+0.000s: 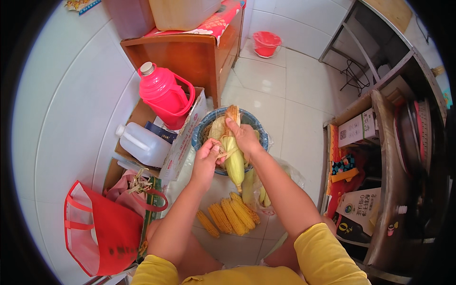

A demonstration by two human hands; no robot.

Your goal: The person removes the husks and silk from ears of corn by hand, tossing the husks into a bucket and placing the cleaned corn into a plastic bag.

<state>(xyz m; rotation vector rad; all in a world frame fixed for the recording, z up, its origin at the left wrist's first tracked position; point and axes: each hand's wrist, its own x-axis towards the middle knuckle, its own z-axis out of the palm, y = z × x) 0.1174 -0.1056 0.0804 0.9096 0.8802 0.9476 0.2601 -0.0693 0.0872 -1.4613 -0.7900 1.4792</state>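
An ear of corn (pixel 235 167) in its pale green husk hangs tilted over a blue basin (pixel 262 137), its stalk end towards me. My right hand (pixel 245 137) grips it near the brown, dry silk end. Between the fingers of my left hand (pixel 208 153) is a thin strip of husk (pixel 223 154), beside the ear. The basin is lined with clear plastic and holds loose husks and silk (pixel 205 133). Below it, several husked yellow corn cobs (pixel 233 215) lie side by side on the tiles. A clear plastic bag (pixel 263 192) with more corn sits partly behind my right forearm.
To the left, cardboard boxes (pixel 185 137) hold a pink thermos (pixel 165 94) and a plastic jug (pixel 144 144). A red tote bag (pixel 107 228) stands nearer. Open shelves (pixel 377 149) line the right. A wooden cabinet (pixel 178 57) and a red bucket (pixel 266 43) are at the back.
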